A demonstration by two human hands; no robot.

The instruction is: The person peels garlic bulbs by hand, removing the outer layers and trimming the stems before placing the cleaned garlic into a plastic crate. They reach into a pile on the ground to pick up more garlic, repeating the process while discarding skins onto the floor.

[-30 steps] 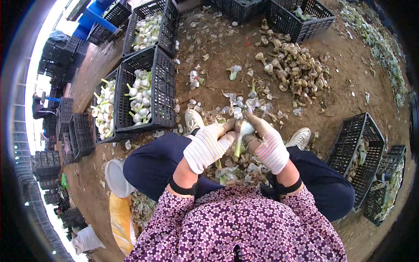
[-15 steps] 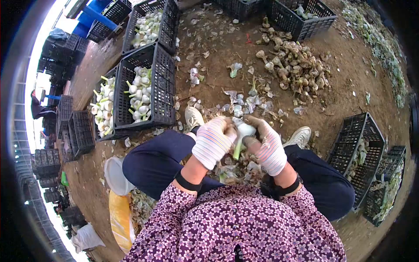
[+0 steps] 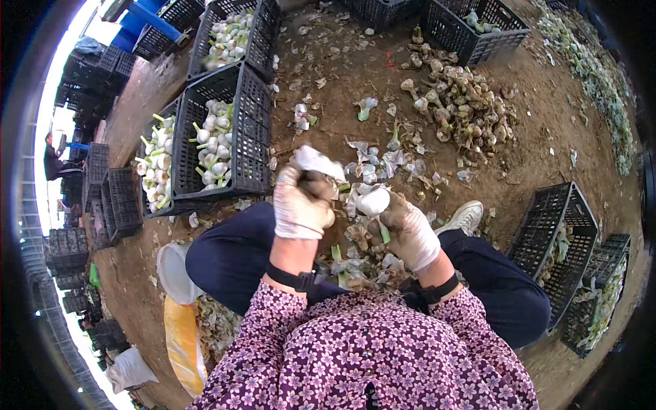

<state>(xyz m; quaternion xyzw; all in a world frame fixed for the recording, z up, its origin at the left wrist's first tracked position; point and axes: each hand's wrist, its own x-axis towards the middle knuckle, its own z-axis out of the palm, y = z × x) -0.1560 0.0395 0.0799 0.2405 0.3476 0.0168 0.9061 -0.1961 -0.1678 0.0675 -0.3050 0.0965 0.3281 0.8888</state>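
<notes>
My right hand, in a dirty whitish glove, is closed on a garlic bulb that is white and peeled, with its green stem pointing down. Left of it, my left hand is closed on a piece of white garlic skin, slightly blurred. The two hands are apart above the ground between my knees. Below them lies a heap of peelings and stem pieces. Farther ahead, unpeeled brown garlic bulbs are piled on the soil.
To the left, black crates hold white garlic bulbs with stems. More crates stand at the right. A white bucket and a yellow-white sack are beside my left knee. Another person is at the far left.
My left hand has moved left and up, away from the bulb, with skin in it. The bulb remains in my right hand. The view has shifted slightly.
</notes>
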